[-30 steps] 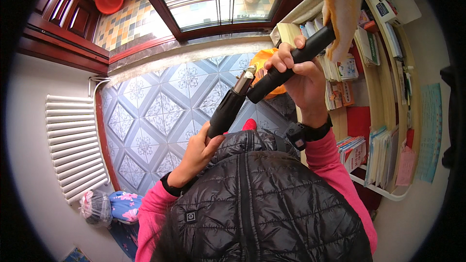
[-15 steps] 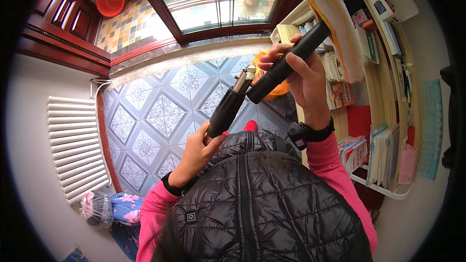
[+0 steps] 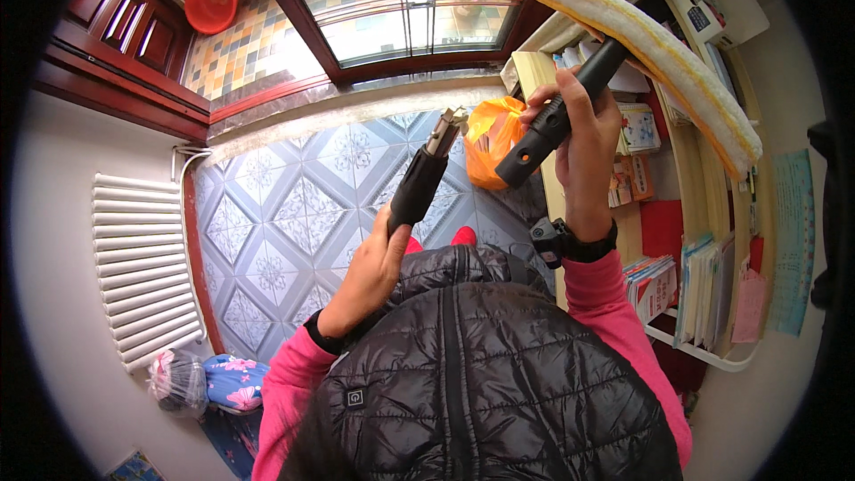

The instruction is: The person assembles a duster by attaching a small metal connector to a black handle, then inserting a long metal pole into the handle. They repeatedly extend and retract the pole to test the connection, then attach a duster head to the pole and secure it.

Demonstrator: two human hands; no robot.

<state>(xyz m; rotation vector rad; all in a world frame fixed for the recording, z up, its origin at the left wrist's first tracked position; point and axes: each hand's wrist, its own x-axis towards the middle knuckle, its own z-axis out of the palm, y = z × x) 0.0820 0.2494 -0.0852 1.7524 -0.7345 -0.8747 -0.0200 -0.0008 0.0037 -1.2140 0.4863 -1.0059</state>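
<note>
My left hand (image 3: 372,269) grips a black pole section (image 3: 419,187) whose metal end (image 3: 445,131) points up and away. My right hand (image 3: 577,153) is closed around the black handle (image 3: 552,120) of a squeegee-like head with a long white and yellow fluffy pad (image 3: 641,31). The two black pieces are apart, with a gap between the metal end and the handle's lower end. A black watch (image 3: 570,245) sits on my right wrist. I wear a black quilted vest over pink sleeves.
An orange plastic bag (image 3: 494,138) lies on the blue patterned tile floor (image 3: 285,232). A bookshelf (image 3: 695,240) with books stands at right. A white radiator (image 3: 142,267) lines the left wall. A window (image 3: 401,0) and a red basin (image 3: 211,2) are ahead.
The handle has come off the pole section. My right hand lifted the head up and right, bringing the long fluffy pad fully into view. My left hand lowered the pole slightly.
</note>
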